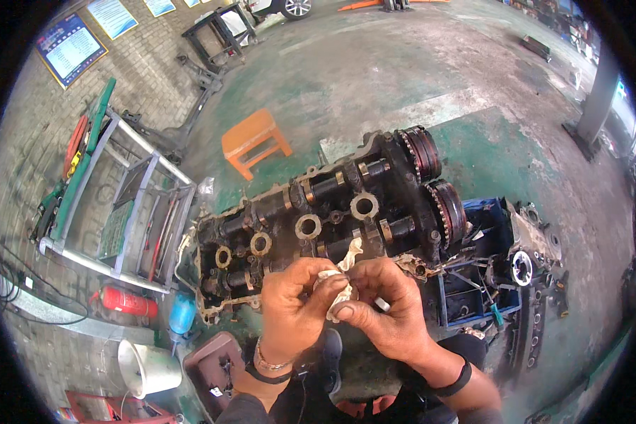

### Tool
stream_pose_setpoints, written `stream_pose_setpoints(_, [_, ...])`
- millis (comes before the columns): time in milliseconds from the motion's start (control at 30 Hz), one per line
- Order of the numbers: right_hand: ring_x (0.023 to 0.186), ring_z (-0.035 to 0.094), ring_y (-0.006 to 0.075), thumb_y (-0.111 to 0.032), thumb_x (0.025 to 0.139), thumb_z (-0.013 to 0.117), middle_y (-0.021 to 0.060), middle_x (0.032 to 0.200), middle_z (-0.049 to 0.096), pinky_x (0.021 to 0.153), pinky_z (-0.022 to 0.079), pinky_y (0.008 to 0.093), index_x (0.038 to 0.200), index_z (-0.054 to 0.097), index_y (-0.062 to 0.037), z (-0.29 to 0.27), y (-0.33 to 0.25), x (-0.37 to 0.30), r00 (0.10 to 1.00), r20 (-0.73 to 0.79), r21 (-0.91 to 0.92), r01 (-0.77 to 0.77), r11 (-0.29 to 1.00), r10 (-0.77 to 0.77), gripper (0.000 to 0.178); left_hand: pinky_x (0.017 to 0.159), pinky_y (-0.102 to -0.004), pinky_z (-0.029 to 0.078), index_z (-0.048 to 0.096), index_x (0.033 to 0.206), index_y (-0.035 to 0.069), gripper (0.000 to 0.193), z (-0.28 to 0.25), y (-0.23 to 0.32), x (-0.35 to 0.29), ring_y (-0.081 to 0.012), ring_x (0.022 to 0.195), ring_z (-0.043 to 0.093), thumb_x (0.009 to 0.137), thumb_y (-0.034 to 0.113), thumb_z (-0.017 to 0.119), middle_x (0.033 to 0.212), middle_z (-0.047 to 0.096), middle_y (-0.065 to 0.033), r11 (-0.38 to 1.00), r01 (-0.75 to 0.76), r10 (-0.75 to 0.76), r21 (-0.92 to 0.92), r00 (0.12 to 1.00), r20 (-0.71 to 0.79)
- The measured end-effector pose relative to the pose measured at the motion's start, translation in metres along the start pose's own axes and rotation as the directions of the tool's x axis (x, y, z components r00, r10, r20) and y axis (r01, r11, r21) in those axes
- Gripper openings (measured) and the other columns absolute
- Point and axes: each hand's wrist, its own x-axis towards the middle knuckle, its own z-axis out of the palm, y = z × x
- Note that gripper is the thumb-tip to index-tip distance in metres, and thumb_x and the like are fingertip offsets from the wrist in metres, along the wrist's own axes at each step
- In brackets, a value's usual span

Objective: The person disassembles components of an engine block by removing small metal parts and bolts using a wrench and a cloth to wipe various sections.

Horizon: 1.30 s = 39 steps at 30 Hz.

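Note:
Above the near side of a dark, oily engine cylinder head, both my hands are closed on a crumpled off-white paper or cloth. My left hand pinches it between thumb and fingers. From the other side, my right hand grips it with thumb and forefinger, fingertips close to the left ones. One twisted end sticks up past the fingers. A small pale piece also shows at the right fingers; I cannot tell its kind. Two toothed camshaft gears sit at the cylinder head's right end.
An orange stool stands beyond the engine part. On the left are a metal-framed cart, a red fire extinguisher, a blue bottle and a white bucket. A blue tray with parts lies at the right.

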Motion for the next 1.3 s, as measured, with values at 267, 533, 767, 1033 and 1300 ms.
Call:
stream_pose_setpoints(267, [0.072,0.064,0.026,-0.008,0.075,0.07,0.0158,0.08,0.063,0.061,0.05,0.0346,0.103,0.053,0.002,0.002,-0.015,0.0,0.998,-0.003,-0.231,-0.058,0.971,0.059,0.033,0.049,-0.0215,0.041,0.062,0.09,-0.003,0.025,-0.015,-0.003,0.002,-0.0065,0.054,0.051,0.091,0.02,0.053,0.063,0.06,-0.0038,0.969,0.246,-0.236,-0.008,0.941,0.244])
stream_pose_setpoints(533, [0.061,0.058,0.0329,-0.006,0.078,0.062,0.0152,0.073,0.058,0.053,0.045,0.0362,0.085,0.058,0.0005,0.0,0.002,-0.007,0.997,0.019,-0.386,0.078,0.919,-0.077,0.01,0.047,-0.0203,0.039,0.061,0.089,-0.002,0.011,-0.03,0.008,0.037,-0.005,0.052,0.048,0.086,0.008,0.058,0.067,0.059,-0.0014,0.96,0.172,-0.218,0.221,0.955,0.203])
stream_pose_setpoints(767, [0.06,0.057,0.0363,-0.019,0.08,0.061,0.0151,0.068,0.057,0.051,0.045,0.044,0.077,0.058,-0.0024,0.009,0.012,-0.014,0.982,0.181,-0.562,0.155,0.813,-0.062,0.017,0.059,-0.0269,0.046,0.06,0.091,-0.004,0.013,-0.019,0.007,0.104,-0.0125,0.061,0.055,0.081,0.004,0.061,0.073,0.064,-0.0077,0.835,-0.028,-0.12,0.55,0.965,0.232])
stream_pose_setpoints(1033, [0.06,0.059,0.0357,-0.023,0.081,0.059,0.0158,0.07,0.06,0.052,0.047,0.0448,0.074,0.057,-0.0033,0.006,0.018,-0.017,0.985,0.169,-0.592,0.132,0.795,-0.038,0.021,0.065,-0.0307,0.046,0.061,0.096,-0.001,0.023,0.014,-0.006,0.124,-0.0199,0.071,0.057,0.074,0.001,0.064,0.081,0.057,-0.0112,0.698,-0.265,0.046,0.665,0.944,0.328])
stream_pose_setpoints(1300, [0.061,0.059,0.0364,-0.021,0.079,0.06,0.0161,0.072,0.059,0.053,0.048,0.0455,0.078,0.057,-0.0037,0.01,0.019,-0.018,0.979,0.205,-0.584,0.123,0.802,-0.001,0.018,0.062,-0.03,0.046,0.06,0.093,-0.002,0.018,0.006,-0.035,0.136,-0.0182,0.068,0.056,0.075,-0.001,0.063,0.079,0.056,-0.0097,0.735,-0.318,0.093,0.599,0.922,0.376])
